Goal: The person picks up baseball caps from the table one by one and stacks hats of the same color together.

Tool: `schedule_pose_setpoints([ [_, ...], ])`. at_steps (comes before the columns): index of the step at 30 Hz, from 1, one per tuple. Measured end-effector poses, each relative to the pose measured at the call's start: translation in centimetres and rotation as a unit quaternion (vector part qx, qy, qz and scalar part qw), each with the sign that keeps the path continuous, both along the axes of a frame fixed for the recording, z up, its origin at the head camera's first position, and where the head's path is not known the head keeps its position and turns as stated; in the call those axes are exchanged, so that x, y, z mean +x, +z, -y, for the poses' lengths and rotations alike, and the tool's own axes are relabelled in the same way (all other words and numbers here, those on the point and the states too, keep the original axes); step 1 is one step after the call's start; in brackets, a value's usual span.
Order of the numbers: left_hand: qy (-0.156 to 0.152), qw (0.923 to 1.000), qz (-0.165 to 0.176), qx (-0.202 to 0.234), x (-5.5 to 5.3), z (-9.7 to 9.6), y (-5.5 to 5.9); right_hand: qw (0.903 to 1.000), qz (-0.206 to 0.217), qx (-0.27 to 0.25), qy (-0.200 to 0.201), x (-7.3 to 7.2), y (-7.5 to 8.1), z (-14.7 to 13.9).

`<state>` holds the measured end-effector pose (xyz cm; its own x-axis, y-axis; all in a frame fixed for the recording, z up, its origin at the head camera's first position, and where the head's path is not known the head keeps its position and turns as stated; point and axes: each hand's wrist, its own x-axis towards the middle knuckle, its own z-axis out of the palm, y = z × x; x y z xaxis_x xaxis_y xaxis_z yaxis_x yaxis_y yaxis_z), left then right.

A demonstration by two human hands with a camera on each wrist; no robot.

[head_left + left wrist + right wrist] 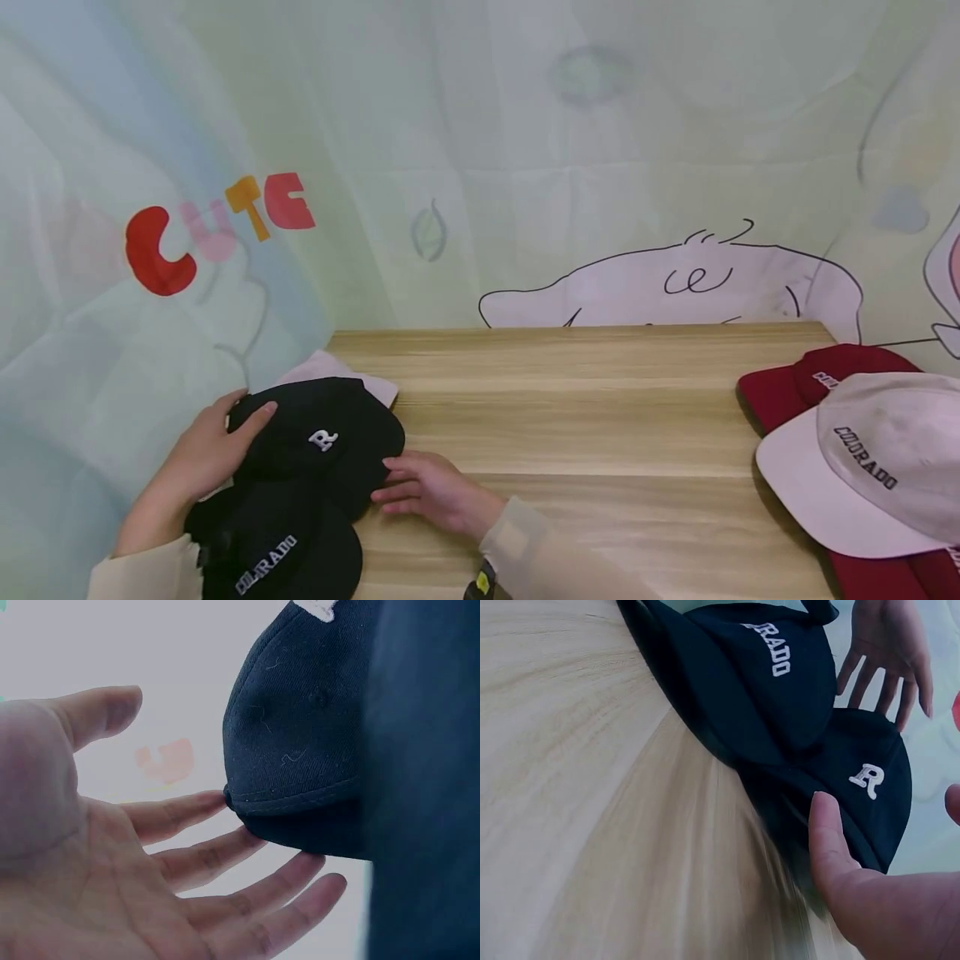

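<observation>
A black baseball cap with a white R [324, 439] lies at the table's left side. In front of it is another black cap, lettered COLORADO [266, 562]. My left hand [204, 457] is at the R cap's crown, thumb apart from the fingers. In the left wrist view, its long, spread fingers [187, 817] reach the lower edge of a black cap [300, 735]. My right hand [438, 493] is beside the R cap's brim, fingers loosely extended; in the right wrist view one digit [829, 832] overlaps that brim. A pale pink cap [384, 390] peeks out behind the R cap.
On the right, a pale cap lettered COLORADO [795, 492] lies over dark red caps [862, 360]. Bare wood tabletop [570, 417] runs between the two groups. A printed curtain [525, 167] hangs behind the table and along its left side.
</observation>
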<state>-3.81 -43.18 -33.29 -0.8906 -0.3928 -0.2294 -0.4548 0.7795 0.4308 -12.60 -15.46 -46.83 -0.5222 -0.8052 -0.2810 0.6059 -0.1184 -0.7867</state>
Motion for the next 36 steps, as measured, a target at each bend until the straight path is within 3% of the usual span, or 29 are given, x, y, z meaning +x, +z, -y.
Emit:
schedule_pose_setpoints([
  [10, 0.006, 0.9996, -0.023, -0.011, 0.1, -1.6, 1.0, 0.9996, -0.018, -0.021, -0.008, -0.7, 0.7, -0.3],
  [19, -0.018, 0.9971, -0.072, -0.014, 0.3, -3.4, 2.1, 0.9992, -0.024, -0.029, -0.015, -1.0, 1.2, -1.0],
  [30, -0.056, 0.9880, -0.142, -0.023, -1.7, -7.1, 4.0, 0.9971, -0.026, -0.058, -0.041, -1.2, 1.1, -2.2],
  [36, -0.083, 0.9834, -0.160, -0.019, -2.8, -9.0, 4.6, 0.9951, -0.017, -0.064, -0.074, -1.2, 0.9, -3.5],
])
